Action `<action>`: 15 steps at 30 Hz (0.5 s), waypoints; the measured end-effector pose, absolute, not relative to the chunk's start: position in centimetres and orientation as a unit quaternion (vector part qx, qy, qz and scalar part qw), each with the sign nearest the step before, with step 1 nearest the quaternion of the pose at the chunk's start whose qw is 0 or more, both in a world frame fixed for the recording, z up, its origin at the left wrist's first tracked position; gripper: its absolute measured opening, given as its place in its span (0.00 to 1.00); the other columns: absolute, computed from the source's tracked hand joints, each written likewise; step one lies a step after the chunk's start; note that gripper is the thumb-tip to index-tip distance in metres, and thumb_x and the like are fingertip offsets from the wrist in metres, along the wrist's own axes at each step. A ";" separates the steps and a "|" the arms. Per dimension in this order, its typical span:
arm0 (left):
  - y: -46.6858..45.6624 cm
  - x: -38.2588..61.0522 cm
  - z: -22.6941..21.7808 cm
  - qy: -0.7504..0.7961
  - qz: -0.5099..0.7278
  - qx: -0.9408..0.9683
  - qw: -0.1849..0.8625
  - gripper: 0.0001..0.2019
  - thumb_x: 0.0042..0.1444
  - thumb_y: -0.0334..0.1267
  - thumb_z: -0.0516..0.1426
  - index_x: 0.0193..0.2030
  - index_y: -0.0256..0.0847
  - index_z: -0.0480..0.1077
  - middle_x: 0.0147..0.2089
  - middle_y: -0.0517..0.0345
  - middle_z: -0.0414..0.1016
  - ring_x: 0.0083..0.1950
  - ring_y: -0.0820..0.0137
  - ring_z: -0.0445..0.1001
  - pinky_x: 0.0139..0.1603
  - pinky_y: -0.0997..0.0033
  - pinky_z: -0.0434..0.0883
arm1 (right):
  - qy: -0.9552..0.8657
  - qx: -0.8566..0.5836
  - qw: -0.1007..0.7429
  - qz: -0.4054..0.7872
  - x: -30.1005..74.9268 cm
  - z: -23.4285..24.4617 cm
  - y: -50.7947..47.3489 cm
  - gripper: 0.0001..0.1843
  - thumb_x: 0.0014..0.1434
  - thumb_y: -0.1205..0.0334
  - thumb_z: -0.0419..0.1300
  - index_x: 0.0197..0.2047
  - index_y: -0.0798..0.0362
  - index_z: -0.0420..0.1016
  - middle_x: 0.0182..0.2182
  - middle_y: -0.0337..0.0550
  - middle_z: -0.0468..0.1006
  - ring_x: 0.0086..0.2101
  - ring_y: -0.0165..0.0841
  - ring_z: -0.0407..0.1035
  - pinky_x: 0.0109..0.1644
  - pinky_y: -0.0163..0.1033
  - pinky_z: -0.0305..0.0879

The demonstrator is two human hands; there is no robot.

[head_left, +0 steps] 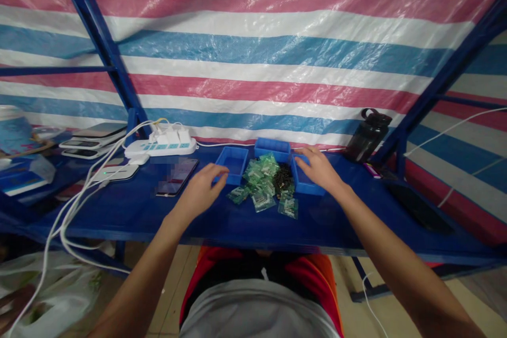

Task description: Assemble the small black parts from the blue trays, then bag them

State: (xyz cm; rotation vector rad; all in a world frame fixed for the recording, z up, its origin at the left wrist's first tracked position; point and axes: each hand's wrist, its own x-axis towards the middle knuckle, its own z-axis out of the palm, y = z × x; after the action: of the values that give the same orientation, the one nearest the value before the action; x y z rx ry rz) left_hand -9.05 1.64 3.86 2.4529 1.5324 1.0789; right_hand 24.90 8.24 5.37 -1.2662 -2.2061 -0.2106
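Note:
My left hand [202, 186] hovers over the blue table [130, 211] beside a small blue tray [233, 162], fingers loosely curled with nothing visible in them. My right hand [318, 169] rests palm down on another blue tray [307, 186], fingers stretched out. Between the hands lies a heap of small green plastic packets [261, 179] and a pile of tiny dark parts [283, 177]. A third blue tray [272, 148] stands behind the heap.
A phone [177, 176] lies left of the trays. Behind it are a white power strip [162, 145] with chargers and cables, a white device [119, 171] and stacked phones [87, 142]. A dark bottle [364, 137] stands at the right by a blue frame post. A striped tarp hangs behind.

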 end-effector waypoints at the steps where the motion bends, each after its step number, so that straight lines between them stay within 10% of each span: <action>1: 0.1 -8.7 3.2 0.483 0.302 0.820 0.046 0.13 0.63 0.41 0.48 0.47 0.41 0.70 0.46 0.53 0.71 0.48 0.65 0.70 0.54 0.64 0.66 | -0.831 -0.459 0.303 -0.078 24.9 4.7 5.3 0.16 0.64 0.60 0.50 0.50 0.56 0.71 0.45 0.50 0.73 0.48 0.39 0.66 0.56 0.42 0.60; 15: -1.7 -1.7 -0.5 0.481 0.179 0.858 -0.006 0.13 0.62 0.37 0.51 0.52 0.41 0.68 0.47 0.52 0.70 0.48 0.63 0.68 0.52 0.63 0.67 | -0.839 -0.503 0.205 -0.049 21.3 -2.3 -3.2 0.19 0.64 0.60 0.51 0.57 0.53 0.68 0.51 0.50 0.72 0.48 0.41 0.65 0.54 0.47 0.64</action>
State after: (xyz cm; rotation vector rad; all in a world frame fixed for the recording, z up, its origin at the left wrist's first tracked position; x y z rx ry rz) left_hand -1.66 -1.66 -0.48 2.7076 1.5158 0.5660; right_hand 21.32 -3.18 -2.29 -1.4015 -2.3383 -0.1356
